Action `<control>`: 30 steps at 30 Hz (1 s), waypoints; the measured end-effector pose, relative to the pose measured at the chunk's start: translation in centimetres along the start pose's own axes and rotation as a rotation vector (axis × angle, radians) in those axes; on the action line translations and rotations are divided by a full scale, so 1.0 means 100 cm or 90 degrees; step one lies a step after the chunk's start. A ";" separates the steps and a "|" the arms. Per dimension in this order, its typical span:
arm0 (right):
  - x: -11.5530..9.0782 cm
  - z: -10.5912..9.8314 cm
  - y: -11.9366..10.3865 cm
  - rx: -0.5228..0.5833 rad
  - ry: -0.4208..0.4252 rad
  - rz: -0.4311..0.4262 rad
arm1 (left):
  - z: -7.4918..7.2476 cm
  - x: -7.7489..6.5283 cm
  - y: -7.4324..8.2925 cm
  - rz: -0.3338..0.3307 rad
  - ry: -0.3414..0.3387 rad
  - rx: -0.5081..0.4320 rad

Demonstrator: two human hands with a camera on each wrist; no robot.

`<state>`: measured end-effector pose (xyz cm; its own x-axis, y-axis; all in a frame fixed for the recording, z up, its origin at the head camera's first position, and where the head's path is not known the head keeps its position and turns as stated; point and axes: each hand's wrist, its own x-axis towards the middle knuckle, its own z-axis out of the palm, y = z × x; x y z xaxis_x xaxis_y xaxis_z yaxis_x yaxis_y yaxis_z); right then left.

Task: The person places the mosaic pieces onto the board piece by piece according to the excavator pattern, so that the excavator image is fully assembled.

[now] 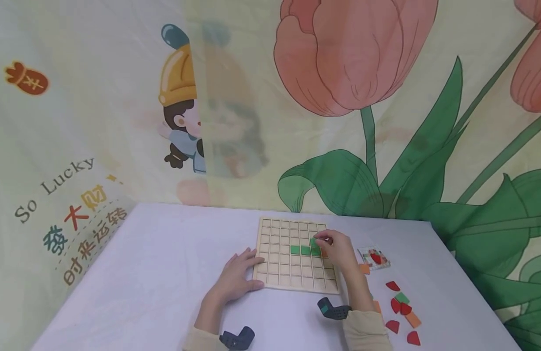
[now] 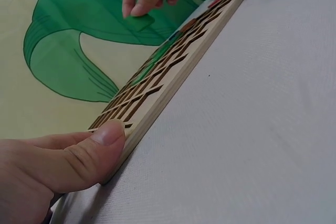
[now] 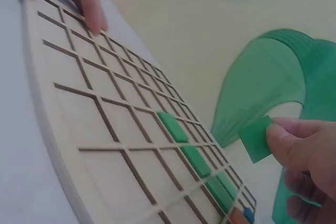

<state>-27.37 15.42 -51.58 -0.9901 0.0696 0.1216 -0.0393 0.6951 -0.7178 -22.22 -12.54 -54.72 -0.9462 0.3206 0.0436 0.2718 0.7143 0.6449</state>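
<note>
A wooden grid board (image 1: 279, 278) lies on the white table, with several green square tiles (image 1: 305, 250) in a row of its cells. An orange piece (image 3: 239, 216) and a bit of blue show at the end of that row. My right hand (image 1: 338, 247) pinches another green square tile (image 3: 255, 139) between thumb and fingertips, held above the board's right half. On the board's left side rests my left hand (image 1: 237, 275), its fingers spread along the edge. Its thumb (image 2: 100, 148) lies on the rim near the front corner.
Right of the board lie several red quarter-round pieces (image 1: 392, 326), a green tile (image 1: 402, 298) and orange tiles (image 1: 412, 320). Behind them is a patterned card (image 1: 382, 263) with a red piece on it. A printed curtain (image 1: 235, 190) hangs along the table's back edge.
</note>
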 end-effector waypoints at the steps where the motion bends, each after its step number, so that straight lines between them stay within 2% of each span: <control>1: 0.002 0.003 0.000 0.001 -0.003 -0.007 | 0.000 0.000 0.000 0.001 -0.001 -0.001; 10: 0.035 0.027 -0.004 -0.009 -0.082 -0.043 | 0.000 -0.002 -0.001 0.009 0.014 -0.010; 15: 0.042 0.037 -0.012 -0.043 -0.129 -0.044 | 0.000 0.000 0.000 0.009 0.014 -0.014; 21: 0.042 0.046 -0.019 -0.108 -0.124 -0.066 | -0.001 -0.001 -0.001 0.006 0.016 -0.010; 30: 0.038 0.052 -0.026 -0.204 -0.100 -0.039 | 0.000 0.001 -0.001 0.007 0.018 -0.015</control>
<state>-31.74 10.19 -52.79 -0.9969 -0.0719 0.0333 -0.0791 0.8855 -0.4578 -22.31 -12.64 -54.79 -0.9482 0.3095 0.0722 0.2778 0.6966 0.6615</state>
